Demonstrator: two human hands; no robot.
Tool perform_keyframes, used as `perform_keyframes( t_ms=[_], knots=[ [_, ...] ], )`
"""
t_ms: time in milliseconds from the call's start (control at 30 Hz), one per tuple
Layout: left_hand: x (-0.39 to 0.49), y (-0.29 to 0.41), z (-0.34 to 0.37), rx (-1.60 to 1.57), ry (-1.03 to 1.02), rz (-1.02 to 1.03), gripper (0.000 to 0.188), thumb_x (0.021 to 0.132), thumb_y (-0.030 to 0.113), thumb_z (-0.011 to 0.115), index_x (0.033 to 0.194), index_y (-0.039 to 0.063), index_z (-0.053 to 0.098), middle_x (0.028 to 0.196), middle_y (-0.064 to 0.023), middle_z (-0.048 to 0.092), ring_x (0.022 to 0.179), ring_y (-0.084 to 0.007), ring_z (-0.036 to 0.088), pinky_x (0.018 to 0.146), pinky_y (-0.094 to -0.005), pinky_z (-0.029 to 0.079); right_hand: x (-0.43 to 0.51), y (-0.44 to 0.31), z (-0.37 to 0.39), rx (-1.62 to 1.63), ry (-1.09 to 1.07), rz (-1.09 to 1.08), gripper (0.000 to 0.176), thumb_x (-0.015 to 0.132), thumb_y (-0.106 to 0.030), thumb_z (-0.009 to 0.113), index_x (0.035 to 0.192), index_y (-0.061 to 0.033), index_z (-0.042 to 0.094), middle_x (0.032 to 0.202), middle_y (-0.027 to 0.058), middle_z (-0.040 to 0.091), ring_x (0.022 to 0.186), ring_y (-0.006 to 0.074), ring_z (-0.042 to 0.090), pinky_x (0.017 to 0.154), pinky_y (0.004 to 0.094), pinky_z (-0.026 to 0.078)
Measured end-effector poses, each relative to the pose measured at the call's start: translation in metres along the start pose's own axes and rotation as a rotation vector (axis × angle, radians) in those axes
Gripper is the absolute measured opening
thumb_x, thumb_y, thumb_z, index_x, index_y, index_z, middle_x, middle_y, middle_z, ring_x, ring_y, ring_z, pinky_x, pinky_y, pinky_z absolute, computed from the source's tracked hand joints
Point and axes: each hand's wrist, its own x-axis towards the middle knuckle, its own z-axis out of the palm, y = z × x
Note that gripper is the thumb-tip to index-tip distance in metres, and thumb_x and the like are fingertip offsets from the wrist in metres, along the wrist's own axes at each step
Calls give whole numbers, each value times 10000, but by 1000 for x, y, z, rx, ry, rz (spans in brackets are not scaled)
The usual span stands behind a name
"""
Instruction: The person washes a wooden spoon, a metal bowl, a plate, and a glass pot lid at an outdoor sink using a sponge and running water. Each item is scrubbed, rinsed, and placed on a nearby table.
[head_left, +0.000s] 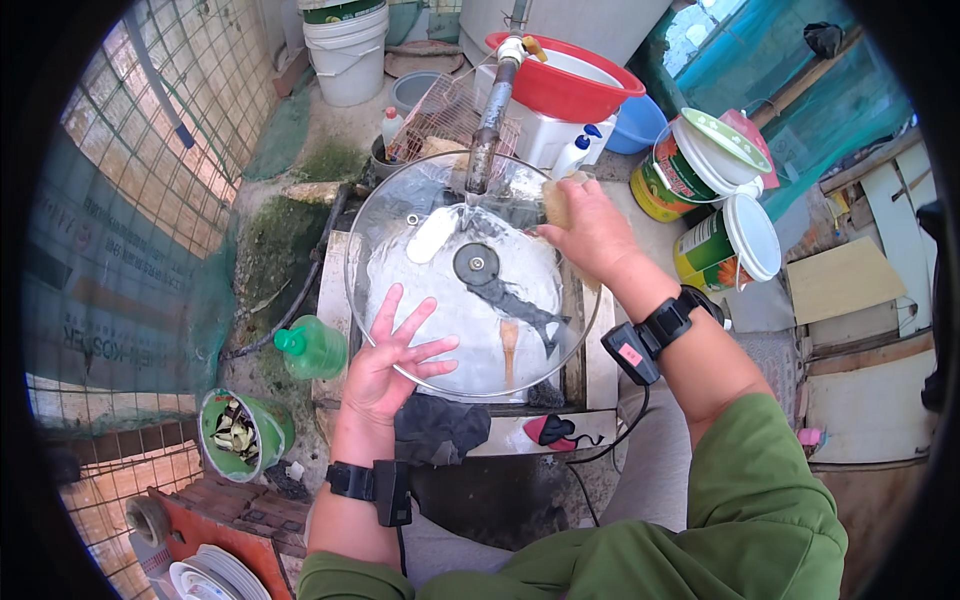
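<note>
A round clear glass pot lid (390, 187) with a metal rim is held over a basin under the tap pipe (491, 120), and a thin stream of water falls onto the glass. At its middle is a dark round knob base (476, 264) with a screw. My left hand (397, 356) holds the lid at the lower left rim, fingers spread against the glass. At the upper right rim, my right hand (592, 229) presses a yellowish scrubbing pad (556, 204) to the lid. Through the glass I see a wooden handle (509, 349) and a dark long shape, not clearly identifiable.
A green plastic bottle (315, 347) stands left of the basin, near a green bucket (268, 439) of scraps. Dark cloth (442, 427) lies on the front ledge. Behind are a white pump bottle (571, 159), wire rack (431, 112) and red basin (570, 82). Paint-type buckets (752, 238) stand right.
</note>
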Motion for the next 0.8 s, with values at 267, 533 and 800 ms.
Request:
perform_keyframes(
  t_ms=[267,533,800],
  knots=[
    [-2,-3,7,65,93,-20,927,752,-21,511,1536,211,74,1498,-217,293,1078,-452,597,814,-537,553,2,7,47,67,-173,-108,304,874,-137,537,1145,-20,609,1062,233,582,1074,385,550,942,401,447],
    [-1,-10,8,177,130,-107,899,732,-18,506,1531,172,140,1460,-206,352,980,-404,652,726,-486,589,56,-96,107,567,89,-59,199,874,-183,580,1016,-86,680,1034,180,625,972,387,593,849,422,480],
    [7,-1,-10,242,266,-56,870,717,-14,517,1509,145,195,1388,-198,429,923,-347,679,708,-460,615,-50,-104,129,807,-141,-691,220,795,-91,604,991,-153,684,971,106,605,949,334,547,881,419,447]
  ],
)
